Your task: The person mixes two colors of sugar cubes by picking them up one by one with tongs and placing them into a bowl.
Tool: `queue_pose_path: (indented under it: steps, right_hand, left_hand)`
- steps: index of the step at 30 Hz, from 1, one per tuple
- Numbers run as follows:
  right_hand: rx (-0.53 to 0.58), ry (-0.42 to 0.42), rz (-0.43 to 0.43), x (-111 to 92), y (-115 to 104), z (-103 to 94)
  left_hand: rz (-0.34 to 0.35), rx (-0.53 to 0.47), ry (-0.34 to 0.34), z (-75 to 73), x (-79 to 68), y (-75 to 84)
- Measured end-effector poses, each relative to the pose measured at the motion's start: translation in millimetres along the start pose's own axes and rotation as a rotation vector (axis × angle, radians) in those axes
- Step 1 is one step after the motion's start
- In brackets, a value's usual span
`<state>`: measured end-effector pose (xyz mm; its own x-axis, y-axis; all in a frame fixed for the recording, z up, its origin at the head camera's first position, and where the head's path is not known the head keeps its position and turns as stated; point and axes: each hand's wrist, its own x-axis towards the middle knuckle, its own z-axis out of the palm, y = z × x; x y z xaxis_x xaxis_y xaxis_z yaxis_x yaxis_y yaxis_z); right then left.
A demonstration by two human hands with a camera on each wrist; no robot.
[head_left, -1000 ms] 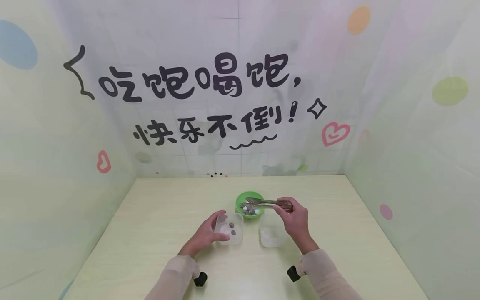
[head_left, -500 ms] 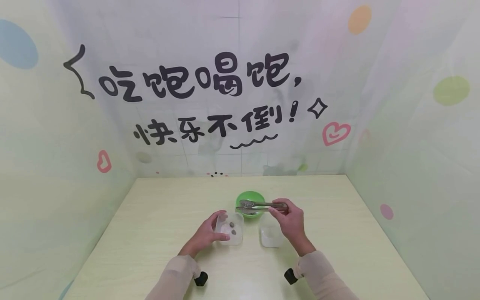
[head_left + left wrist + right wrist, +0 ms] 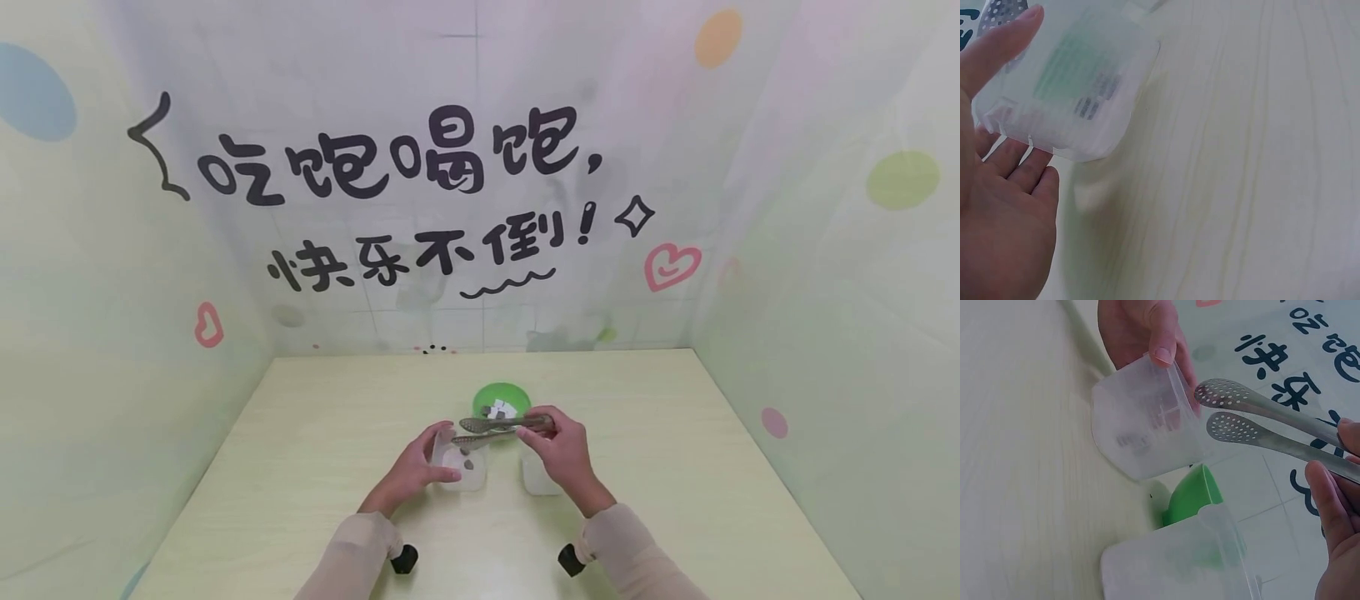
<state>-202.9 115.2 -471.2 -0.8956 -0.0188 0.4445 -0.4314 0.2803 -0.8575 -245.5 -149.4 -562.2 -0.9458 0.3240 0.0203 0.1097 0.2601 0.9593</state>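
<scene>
My left hand [image 3: 408, 473] grips the translucent plastic box [image 3: 474, 481] on the left, thumb on the near side and fingers around the far side. Small dark grey pieces [image 3: 468, 465] lie inside it. Between fingers and thumb, my right hand [image 3: 564, 454] holds perforated metal tongs [image 3: 498, 424], whose tips hang above that box. In the right wrist view the tips of the tongs [image 3: 1229, 394] are apart, and I see nothing between them. Beyond the tongs stands a green bowl [image 3: 501, 390] with white and grey pieces [image 3: 502, 408].
A second translucent box [image 3: 538, 480] stands below my right hand, partly hidden by it. The pale wooden table [image 3: 330, 400] is bounded by a printed back wall [image 3: 360, 325] and side walls. Black wrist devices [image 3: 405, 559] sit under both sleeves.
My right hand has moved the tongs left and nearer, from over the green bowl to over the left box. The bowl's contents show again. My left hand stays on its box.
</scene>
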Motion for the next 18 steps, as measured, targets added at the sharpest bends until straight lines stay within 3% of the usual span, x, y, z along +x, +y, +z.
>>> queue_pose_path:
  steps: [7, 18]
  right_hand:
    - [-0.035, -0.04, 0.039, 2.1, 33.1, 12.6]
    - [-0.11, -0.09, -0.064, 1.5, 40.0, 19.9]
  left_hand:
    - [0.019, -0.028, -0.013, 0.2, -0.2, 0.8]
    - [0.007, -0.027, -0.004, 0.6, -0.3, -0.7]
